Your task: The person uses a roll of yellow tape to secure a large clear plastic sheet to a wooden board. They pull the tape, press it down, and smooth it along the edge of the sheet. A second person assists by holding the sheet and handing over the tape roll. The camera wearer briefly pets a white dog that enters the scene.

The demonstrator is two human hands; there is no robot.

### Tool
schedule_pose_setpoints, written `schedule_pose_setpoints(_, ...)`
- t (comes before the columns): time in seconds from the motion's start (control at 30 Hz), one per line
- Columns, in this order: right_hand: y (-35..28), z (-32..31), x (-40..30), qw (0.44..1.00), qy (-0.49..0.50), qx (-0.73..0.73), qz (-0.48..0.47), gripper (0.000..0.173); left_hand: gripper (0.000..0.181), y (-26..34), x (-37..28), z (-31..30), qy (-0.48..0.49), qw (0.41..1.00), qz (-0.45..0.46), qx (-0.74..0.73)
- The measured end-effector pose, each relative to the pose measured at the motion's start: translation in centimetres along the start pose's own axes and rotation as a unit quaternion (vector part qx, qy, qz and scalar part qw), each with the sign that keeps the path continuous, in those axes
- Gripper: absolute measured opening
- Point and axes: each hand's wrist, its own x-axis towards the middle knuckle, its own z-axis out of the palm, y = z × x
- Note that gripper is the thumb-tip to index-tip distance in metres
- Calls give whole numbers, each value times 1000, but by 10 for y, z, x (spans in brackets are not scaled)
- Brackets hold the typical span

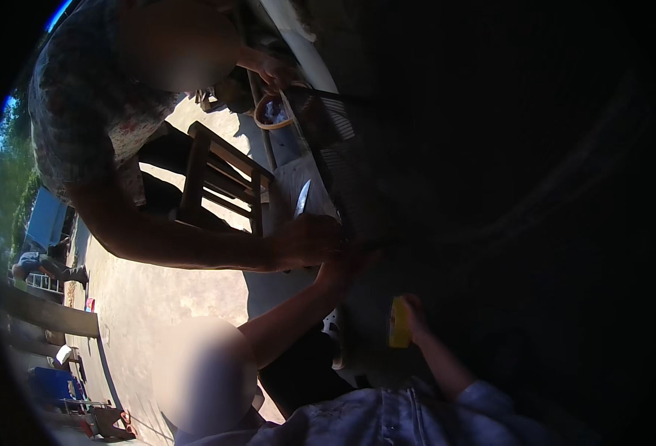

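Both my hands are out of view; the right half of the picture is very dark. Before me, a person in a patterned shirt [85, 111] leans over, one fist around a knife [303, 198] whose bright blade sticks out. That person's other hand [275, 72] is by a round basin [275, 122]. A second person in a light blue shirt [356, 415] reaches one arm [286, 318] to the knife-holding hand; shadow hides what they touch there. In this person's other hand is a yellow object [399, 323], perhaps a box.
A slatted wooden chair [194, 173] stands behind the knife. Dark slatted racks [331, 114] lie near the basin. A perforated light shoe [332, 334] shows below the arms. Across the sunlit concrete ground [166, 292] are a bending person [44, 265], a ladder [44, 282] and a blue sheet [46, 217].
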Motion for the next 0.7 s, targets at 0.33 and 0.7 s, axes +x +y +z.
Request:
schedule_pose_setpoints(0.33, 10, -39, 9, 997, 67, 27, -17, 35, 47, 63, 12, 114, -127, 988, -44, -71)
schedule_pose_setpoints(0.7, 6, -67, 0, 996, 43, 48, -56, 42, 37, -21, 63, 181, -242, 959, -126, -81)
